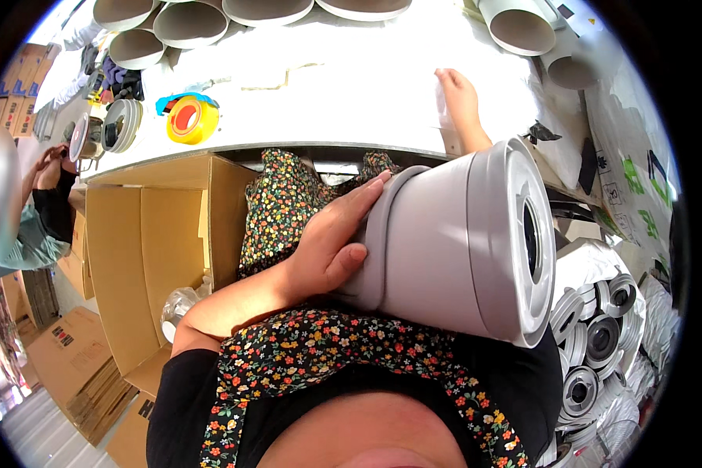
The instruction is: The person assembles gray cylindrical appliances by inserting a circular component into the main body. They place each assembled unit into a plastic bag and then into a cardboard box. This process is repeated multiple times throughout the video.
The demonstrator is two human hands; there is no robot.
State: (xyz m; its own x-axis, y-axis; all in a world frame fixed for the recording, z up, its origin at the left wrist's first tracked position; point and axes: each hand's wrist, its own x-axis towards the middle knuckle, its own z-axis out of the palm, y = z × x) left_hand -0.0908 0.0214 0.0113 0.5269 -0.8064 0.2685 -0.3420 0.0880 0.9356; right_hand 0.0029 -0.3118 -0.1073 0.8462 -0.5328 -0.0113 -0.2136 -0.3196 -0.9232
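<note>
Here, close against the person's flowered apron, the left hand (331, 242) lies spread, fingers open, flat on the narrow end of a large grey plastic cone-shaped housing (452, 242), which rests tilted across the lap. Beside it to the left stands an open brown cardboard box (144, 249). Further off, the right hand (460, 97) reaches onto the white worktable (351, 86), fingers loosely extended over a clear plastic sheet (443, 105). A yellow tape roll with a red core (191, 119) lies near the table's edge.
</note>
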